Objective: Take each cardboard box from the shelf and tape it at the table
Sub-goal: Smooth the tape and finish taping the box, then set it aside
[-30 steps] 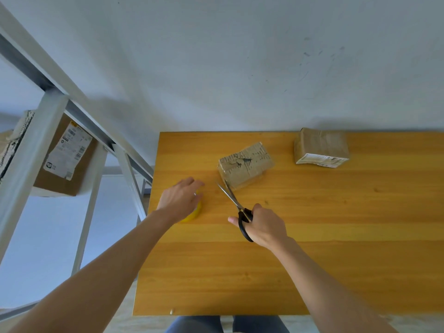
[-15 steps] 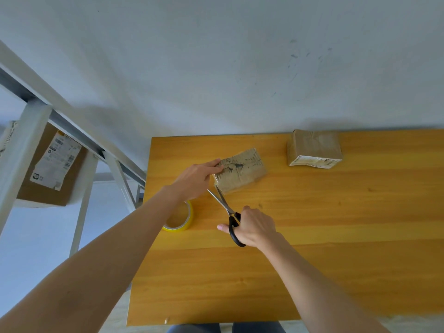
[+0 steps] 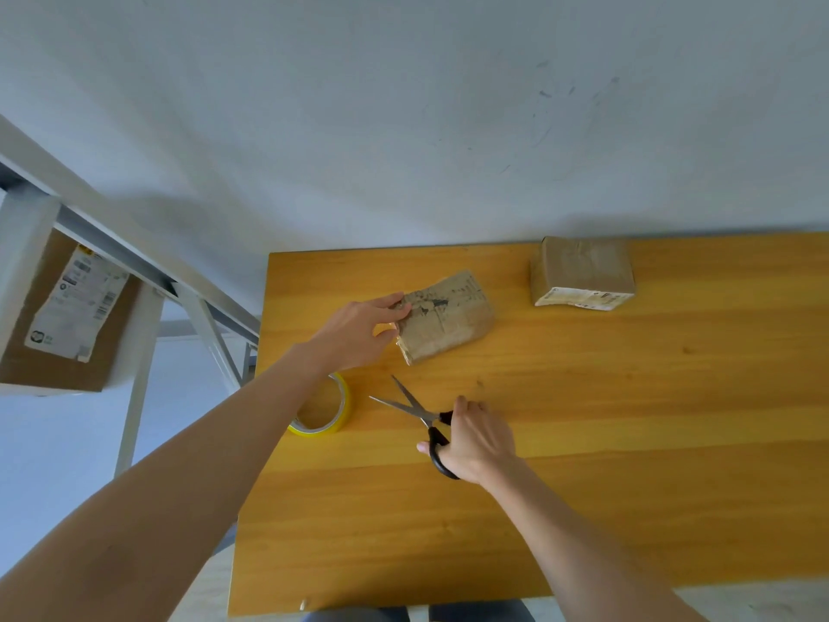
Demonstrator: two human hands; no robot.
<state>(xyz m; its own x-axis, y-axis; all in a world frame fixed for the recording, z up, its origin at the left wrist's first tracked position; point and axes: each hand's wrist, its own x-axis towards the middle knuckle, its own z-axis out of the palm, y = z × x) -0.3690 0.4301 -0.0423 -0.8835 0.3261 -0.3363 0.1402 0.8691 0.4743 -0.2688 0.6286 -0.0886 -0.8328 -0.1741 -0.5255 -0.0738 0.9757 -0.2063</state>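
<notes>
A small worn cardboard box [image 3: 446, 316] lies on the wooden table [image 3: 583, 442], left of centre near the back. My left hand [image 3: 359, 334] holds its left end between thumb and fingers. My right hand [image 3: 475, 442] grips black-handled scissors [image 3: 415, 410] with their blades spread, lying low on the table in front of the box. A yellow tape roll [image 3: 323, 406] lies flat beside my left forearm, partly hidden by it. A second taped box [image 3: 581, 271] sits at the back of the table.
A metal shelf frame [image 3: 134, 271] stands to the left of the table, holding a larger cardboard box [image 3: 67, 316] with a white label. A white wall runs behind the table. The table's left edge is close to the tape roll.
My left hand left the tape roll and reached the small box's left end. The right hand drew the scissors back from the box and their blades spread apart.
</notes>
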